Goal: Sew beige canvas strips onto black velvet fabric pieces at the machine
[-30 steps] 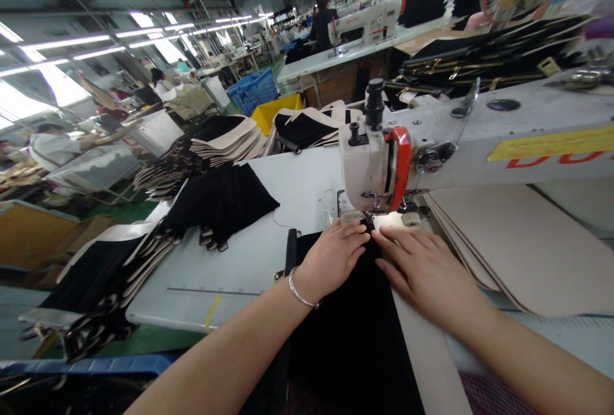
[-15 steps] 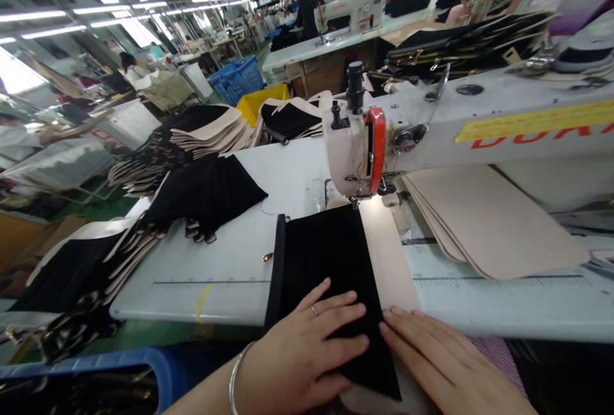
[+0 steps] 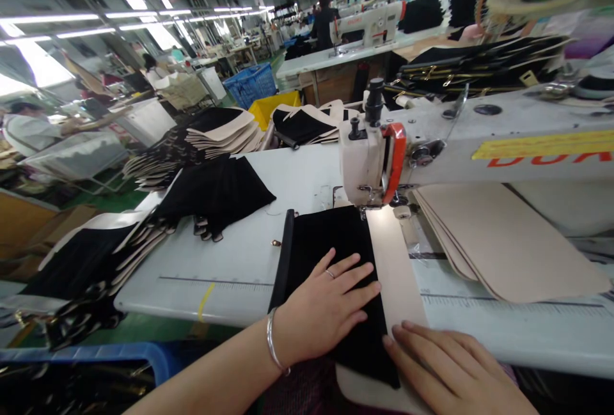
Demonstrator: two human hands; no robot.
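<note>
Under the presser foot of a sewing machine [image 3: 367,162] lies a black fabric panel [image 3: 326,229], on top of a beige panel [image 3: 396,268] that shows along its right side. My left hand [image 3: 330,306] rests flat on the black panel with its fingers spread. Beside the black panel's right edge, my right hand [image 3: 441,364] lies on the beige panel, fingers stretched out. A dark strip with a small metal zipper pull [image 3: 275,243] runs down the black panel's left edge. Both panels reach over the table's front edge.
Stacked beige panels [image 3: 513,242] lie under the machine arm at right. Black pieces [image 3: 215,194] and layered panels [image 3: 86,255] sit at left. A blue bin [image 3: 158,364] stands below the table, front left. Another person [image 3: 36,130] sits at far left.
My left hand has slid forward and slightly right over the black panel. The right hand stays near the panel's edge. The whole view has shifted slightly.
</note>
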